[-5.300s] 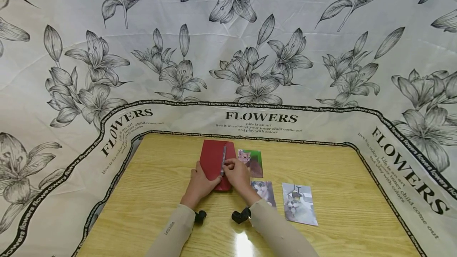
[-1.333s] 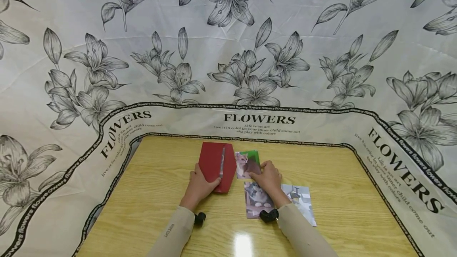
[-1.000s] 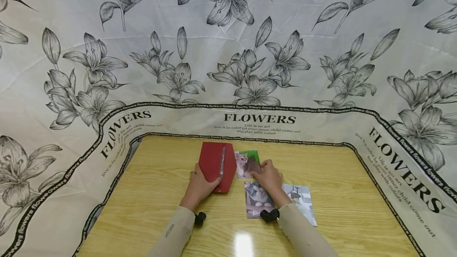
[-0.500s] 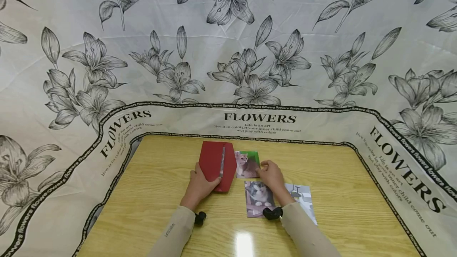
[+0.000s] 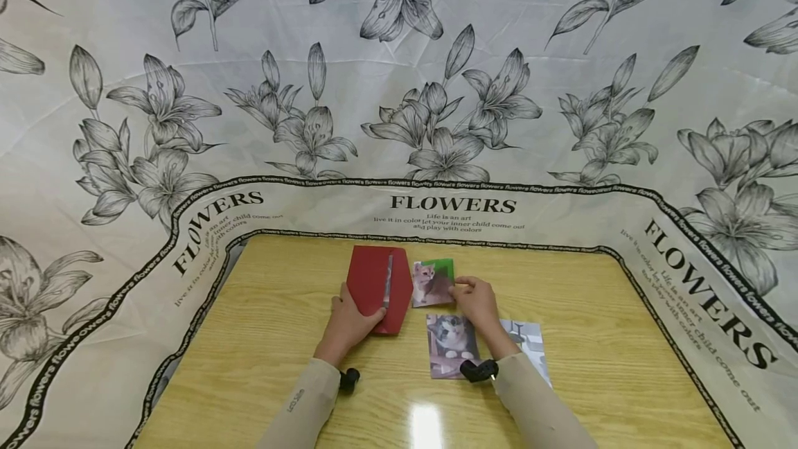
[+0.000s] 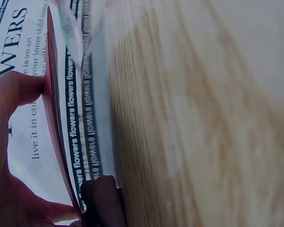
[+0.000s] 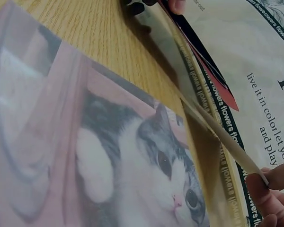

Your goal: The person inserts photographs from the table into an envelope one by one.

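In the head view, my left hand [image 5: 352, 324] grips the near end of a red envelope [image 5: 368, 279], thumb on top. A narrow slot down the envelope shows a grey, patterned strip inside. To its right, a kitten photo [image 5: 430, 286] with a green background has its right edge pinched by my right hand [image 5: 476, 300]. The right wrist view shows this photo [image 7: 232, 149] nearly edge-on, tilted between thumb and fingers. Below it lies a photo of a grey-and-white cat [image 5: 451, 345]. Another cat photo [image 5: 526, 338] is partly covered by my right forearm.
The wooden table [image 5: 268, 310] carries all the photos and the envelope. A white flower-printed cloth [image 5: 455, 220] rises behind it and along both sides. Black wrist cameras [image 5: 479, 371] sit at both cuffs.
My right hand has left the envelope and moved right to the kitten photo, now held by its right edge. The left hand stays on the envelope. The grey-and-white cat photo is shifted slightly left.
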### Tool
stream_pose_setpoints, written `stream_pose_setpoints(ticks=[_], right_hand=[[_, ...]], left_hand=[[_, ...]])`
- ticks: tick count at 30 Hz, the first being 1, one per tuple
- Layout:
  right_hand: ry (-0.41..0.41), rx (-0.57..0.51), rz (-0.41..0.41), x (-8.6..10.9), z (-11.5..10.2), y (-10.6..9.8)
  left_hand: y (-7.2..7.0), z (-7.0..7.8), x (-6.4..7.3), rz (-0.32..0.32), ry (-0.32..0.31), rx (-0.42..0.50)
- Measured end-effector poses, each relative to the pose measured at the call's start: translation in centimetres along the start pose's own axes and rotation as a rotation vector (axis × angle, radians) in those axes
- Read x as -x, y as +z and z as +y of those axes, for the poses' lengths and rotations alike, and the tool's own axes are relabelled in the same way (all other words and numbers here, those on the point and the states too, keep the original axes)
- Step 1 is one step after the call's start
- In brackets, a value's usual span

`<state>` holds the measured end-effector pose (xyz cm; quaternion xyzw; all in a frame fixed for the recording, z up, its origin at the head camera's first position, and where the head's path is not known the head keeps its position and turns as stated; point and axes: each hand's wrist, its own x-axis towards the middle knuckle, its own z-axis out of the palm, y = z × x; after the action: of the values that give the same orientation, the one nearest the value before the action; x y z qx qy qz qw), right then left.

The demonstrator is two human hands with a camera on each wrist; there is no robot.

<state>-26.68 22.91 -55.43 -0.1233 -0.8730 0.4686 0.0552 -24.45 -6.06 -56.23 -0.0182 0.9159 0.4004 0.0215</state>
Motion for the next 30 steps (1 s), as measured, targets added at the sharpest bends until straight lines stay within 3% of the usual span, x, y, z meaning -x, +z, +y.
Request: stream_pose_setpoints(ticks=[11,16,30], right_hand=[[-0.067,-0.153,0.091,0.0,-0.6,-0.5],[-0.091,-0.17,0.116,0.3,-1.1,-0.6],[-0.141,-0.249,0.092,1.3,-2.1,1.0]], left_hand=[[0.0,-0.1,-0.3,0.002,0.01,0.0],[0.0,-0.3,-0.3,-0.001,0.008,0.007],[0.3,-0.4,-0.4,-0.012,-0.008,-0.01]])
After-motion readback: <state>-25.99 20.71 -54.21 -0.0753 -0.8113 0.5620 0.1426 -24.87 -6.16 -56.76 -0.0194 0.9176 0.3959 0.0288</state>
